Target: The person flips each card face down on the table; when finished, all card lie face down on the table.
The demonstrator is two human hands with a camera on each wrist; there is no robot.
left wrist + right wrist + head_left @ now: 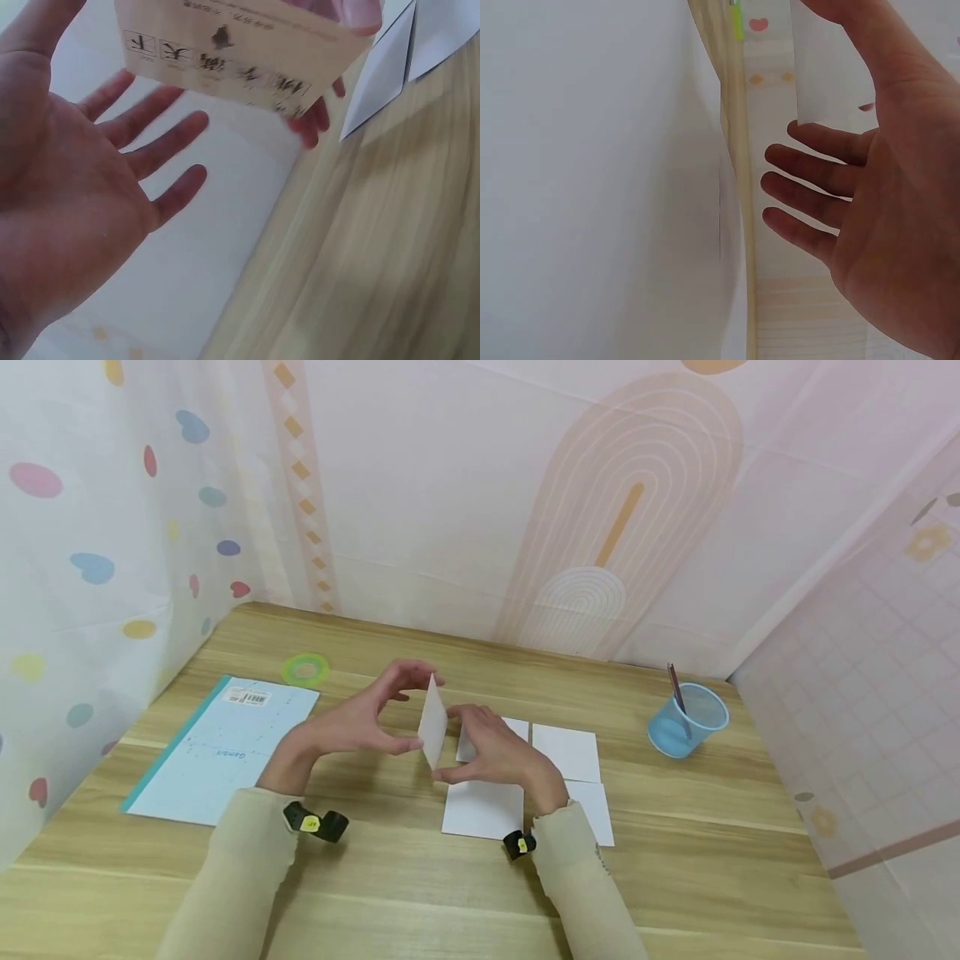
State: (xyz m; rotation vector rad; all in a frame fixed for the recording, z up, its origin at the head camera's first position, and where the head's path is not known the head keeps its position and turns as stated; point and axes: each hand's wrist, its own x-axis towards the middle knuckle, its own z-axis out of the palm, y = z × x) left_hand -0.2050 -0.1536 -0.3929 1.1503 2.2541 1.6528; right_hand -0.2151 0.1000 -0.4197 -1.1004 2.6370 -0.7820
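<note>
A thin square card (432, 727) stands on edge in the air between the two hands. Its side facing left bears printed black characters and a small dark picture, legible as print on the card (225, 56) in the left wrist view. My left hand (363, 718) grips it by the left side, thumb low and fingers high. From the other side my right hand (498, 747) holds its edge between thumb and index finger, the other fingers spread out in the right wrist view. Below the right hand, several white square cards (483, 810) lie in two rows, partly hidden by that hand and forearm.
A pale blue notebook (225, 752) with a teal spine lies at the left. Behind it is a yellow-green ring like a tape roll (305, 669). A blue mesh pen cup (675, 731) with pens stands at the right. Patterned curtains (420, 510) border the wooden table.
</note>
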